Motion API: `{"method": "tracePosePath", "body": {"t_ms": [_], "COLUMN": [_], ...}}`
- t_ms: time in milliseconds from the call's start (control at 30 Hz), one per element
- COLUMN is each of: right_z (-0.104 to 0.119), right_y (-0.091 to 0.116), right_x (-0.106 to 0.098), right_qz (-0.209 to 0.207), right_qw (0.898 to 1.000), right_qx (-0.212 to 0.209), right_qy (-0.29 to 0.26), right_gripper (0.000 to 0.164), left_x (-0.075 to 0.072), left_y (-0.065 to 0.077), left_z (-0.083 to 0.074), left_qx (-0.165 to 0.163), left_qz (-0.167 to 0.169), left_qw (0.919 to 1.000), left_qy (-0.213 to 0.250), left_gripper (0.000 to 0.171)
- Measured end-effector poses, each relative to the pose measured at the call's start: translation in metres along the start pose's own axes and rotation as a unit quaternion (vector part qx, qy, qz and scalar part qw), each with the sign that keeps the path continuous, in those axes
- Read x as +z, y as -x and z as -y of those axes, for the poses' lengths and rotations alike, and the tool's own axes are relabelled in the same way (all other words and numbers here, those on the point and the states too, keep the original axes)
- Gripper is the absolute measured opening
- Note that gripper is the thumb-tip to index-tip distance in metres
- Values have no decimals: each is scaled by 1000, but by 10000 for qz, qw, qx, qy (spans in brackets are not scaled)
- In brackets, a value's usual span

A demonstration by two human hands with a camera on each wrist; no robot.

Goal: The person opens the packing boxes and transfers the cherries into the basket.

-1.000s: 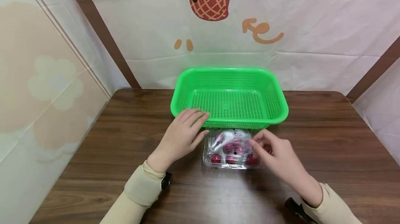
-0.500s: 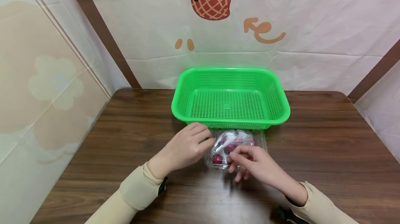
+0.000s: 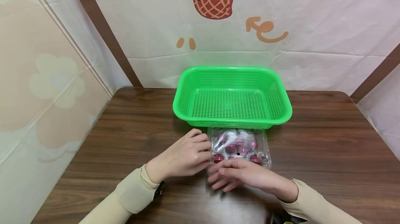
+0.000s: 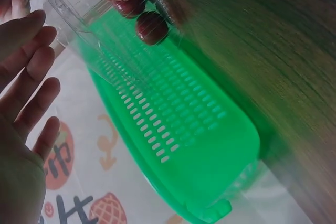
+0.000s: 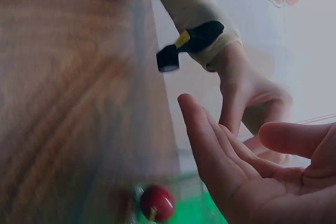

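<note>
A clear lidded plastic box [image 3: 265, 144] of red cherries [image 3: 252, 144] lies on the table against the near side of the green basket [image 3: 232, 122]. My left hand [image 3: 187, 154] is at the box's left edge, its fingers loosely bent. In the left wrist view those fingers [image 4: 39, 69] are spread and hold nothing. My right hand [image 3: 247, 175] reaches across the box's near edge with straight, parted fingers, and covers part of that edge. A cherry [image 5: 157, 203] with a pale stem shows beside the right hand in the right wrist view.
The perforated basket stands at the back of the dark wooden table [image 3: 125, 140]. Behind it hangs a printed white cloth [image 3: 150, 26]. A black strap-on device [image 5: 191, 40] sits on the left wrist.
My right hand has moved from the box's right side to its front, and its fingers have straightened. My left hand has come back from the basket's rim to the box's left edge.
</note>
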State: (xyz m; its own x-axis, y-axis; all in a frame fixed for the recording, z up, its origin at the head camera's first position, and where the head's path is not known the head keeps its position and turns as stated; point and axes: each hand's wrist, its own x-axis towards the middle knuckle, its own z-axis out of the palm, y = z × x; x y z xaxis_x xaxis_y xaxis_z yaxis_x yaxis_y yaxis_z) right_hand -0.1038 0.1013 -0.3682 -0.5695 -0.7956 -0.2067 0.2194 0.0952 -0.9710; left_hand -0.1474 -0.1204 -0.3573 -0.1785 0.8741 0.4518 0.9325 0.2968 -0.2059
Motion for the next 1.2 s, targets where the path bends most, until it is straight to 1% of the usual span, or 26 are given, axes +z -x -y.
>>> {"method": "tracePosePath", "body": {"t_ms": [133, 300, 433, 533, 633, 767, 833, 967, 1100, 1200], "right_z": [-6, -13, -19, -25, -29, -34, -36, -39, -42, -44], "right_y": [-4, -12, -17, -21, -22, -24, -24, -23, -23, -22], "right_x": [6, 12, 14, 12, 9, 6, 6, 5, 4, 3], "right_qz": [299, 372, 405, 526, 670, 748, 705, 482, 314, 178], "right_qw": [9990, 9968, 9938, 9878, 9797, 9714, 9668, 9580, 9525, 9484], "right_qx": [103, 362, 571, 736, 875, 953, 1024, 1160, 1249, 1280], "right_qy": [-306, -614, -866, -1270, -1676, -2040, -2233, -2579, -2758, -2894], "right_gripper": [42, 41, 43, 45, 48, 52, 54, 53, 49, 42], "left_x": [1, 2, 4, 5, 6, 6, 6, 6, 6, 6], "left_y": [3, 5, 5, 4, 4, 4, 4, 4, 3, 3], "left_z": [0, 1, 0, -1, -3, -4, -4, -4, -4, -3], "left_qx": [-60, -119, -123, -76, -57, -149, -181, -205, -232, -231], "left_qz": [155, 263, 281, 303, 321, 312, 302, 300, 326, 318], "left_qw": [9999, 9996, 9995, 9995, 9994, 9992, 9990, 9988, 9982, 9980], "left_qy": [17, 63, 110, 107, 107, 211, 260, 327, 440, 489], "left_gripper": [15, 18, 15, 12, 12, 11, 11, 12, 13, 12]}}
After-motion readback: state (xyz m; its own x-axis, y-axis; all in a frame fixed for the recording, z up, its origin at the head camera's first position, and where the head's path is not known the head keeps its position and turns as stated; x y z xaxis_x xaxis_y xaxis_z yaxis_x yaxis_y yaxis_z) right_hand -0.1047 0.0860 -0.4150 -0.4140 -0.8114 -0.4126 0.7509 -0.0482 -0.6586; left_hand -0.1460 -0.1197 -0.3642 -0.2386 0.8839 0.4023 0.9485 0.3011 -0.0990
